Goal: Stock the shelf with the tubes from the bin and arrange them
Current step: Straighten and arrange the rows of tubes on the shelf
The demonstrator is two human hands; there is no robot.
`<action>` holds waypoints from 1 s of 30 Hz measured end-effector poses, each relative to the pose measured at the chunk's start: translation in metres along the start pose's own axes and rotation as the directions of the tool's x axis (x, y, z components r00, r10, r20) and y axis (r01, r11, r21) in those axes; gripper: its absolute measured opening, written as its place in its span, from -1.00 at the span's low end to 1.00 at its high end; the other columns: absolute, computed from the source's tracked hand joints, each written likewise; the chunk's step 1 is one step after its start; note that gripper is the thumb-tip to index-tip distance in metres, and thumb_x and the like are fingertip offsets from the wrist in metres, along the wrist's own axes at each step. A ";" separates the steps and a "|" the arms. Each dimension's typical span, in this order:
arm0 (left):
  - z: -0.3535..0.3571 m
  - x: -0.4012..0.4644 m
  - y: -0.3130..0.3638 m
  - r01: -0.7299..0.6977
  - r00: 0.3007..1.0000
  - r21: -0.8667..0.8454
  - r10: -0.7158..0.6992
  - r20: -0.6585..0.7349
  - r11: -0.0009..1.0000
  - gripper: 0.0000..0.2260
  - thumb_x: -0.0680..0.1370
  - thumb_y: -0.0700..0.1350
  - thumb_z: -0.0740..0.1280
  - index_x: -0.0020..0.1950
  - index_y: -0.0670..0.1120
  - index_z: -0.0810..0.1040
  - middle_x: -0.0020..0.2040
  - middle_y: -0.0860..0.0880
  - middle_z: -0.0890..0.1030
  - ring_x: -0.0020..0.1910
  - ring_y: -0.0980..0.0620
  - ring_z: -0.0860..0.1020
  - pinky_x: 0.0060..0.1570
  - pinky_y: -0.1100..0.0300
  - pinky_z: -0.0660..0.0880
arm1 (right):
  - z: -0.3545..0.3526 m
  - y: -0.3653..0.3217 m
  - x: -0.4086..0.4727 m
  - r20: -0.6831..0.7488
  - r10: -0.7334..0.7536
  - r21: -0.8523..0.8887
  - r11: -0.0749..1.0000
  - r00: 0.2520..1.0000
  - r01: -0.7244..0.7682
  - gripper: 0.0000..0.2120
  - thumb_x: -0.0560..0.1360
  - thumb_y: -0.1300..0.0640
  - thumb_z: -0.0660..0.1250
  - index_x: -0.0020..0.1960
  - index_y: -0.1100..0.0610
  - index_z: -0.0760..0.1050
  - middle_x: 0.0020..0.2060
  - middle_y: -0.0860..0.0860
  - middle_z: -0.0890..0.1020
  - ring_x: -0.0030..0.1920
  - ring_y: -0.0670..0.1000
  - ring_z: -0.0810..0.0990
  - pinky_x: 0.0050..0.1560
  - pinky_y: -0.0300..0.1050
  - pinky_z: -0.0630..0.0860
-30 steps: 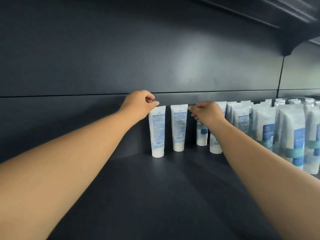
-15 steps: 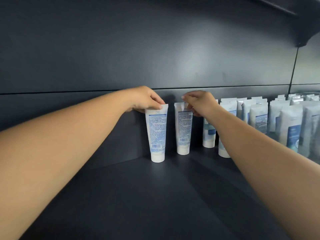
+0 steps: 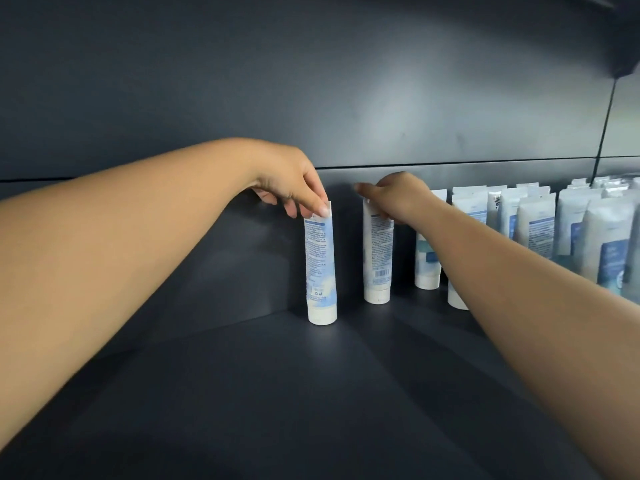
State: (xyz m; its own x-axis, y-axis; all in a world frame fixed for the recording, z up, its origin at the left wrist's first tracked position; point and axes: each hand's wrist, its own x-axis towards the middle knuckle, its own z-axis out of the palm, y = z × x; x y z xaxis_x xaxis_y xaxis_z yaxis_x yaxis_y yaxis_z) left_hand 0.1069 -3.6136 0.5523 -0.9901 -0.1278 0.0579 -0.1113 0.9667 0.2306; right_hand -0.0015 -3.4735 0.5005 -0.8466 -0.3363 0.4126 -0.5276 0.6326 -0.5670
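Tubes stand cap-down along the back of the dark shelf [image 3: 311, 393], and the row is dense at the right. The left hand [image 3: 291, 181] pinches the flat crimped top of the leftmost tube [image 3: 320, 268], probably to turn it so its face looks forward. The right hand [image 3: 398, 195] rests over the top of the second tube [image 3: 377, 251]; its fingers curl there, but I cannot tell if they really grip it. The bin is not visible.
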 end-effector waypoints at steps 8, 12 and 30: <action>0.005 0.002 -0.010 0.019 0.996 -0.038 -0.022 -0.083 0.999 -0.88 0.47 0.02 0.37 -0.20 0.00 0.59 -0.24 0.06 0.59 -0.25 0.17 0.54 -0.28 0.30 0.43 | -0.008 -0.005 -0.003 0.098 0.043 0.027 0.999 0.994 -0.046 -0.64 0.47 -0.06 0.29 -0.35 0.16 0.33 -0.34 0.10 0.46 -0.26 0.10 0.50 -0.25 -0.13 0.49; 0.005 0.001 -0.017 -0.012 0.993 -0.051 0.005 -0.121 0.999 -0.86 0.47 -0.23 0.38 -0.17 0.01 0.53 -0.20 0.05 0.52 -0.23 0.11 0.48 -0.31 0.30 0.47 | -0.013 -0.009 -0.004 0.141 0.052 0.061 0.996 0.989 -0.061 -0.87 0.50 0.26 0.20 -0.04 0.29 0.49 -0.24 0.18 0.49 -0.27 0.10 0.51 -0.23 -0.10 0.55; 0.020 -0.003 -0.028 0.064 0.975 -0.418 -0.147 -0.169 0.906 -0.91 0.48 -0.21 0.38 -0.21 -0.05 0.57 -0.21 -0.05 0.60 -0.20 0.05 0.58 -0.15 0.23 0.58 | -0.012 0.011 0.010 0.437 -0.064 0.585 0.778 0.897 -0.229 -0.79 0.51 0.38 0.23 -0.20 0.13 0.51 -0.48 -0.08 0.65 -0.29 -0.08 0.60 -0.19 -0.15 0.54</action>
State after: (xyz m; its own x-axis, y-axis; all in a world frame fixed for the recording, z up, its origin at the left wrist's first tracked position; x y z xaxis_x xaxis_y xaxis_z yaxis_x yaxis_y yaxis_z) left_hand 0.1116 -3.6357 0.5263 -0.9343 -0.3041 0.1863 -0.1287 0.7747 0.6191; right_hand -0.0149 -3.4609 0.5070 -0.7563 -0.6473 0.0950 -0.2577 0.1612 -0.9527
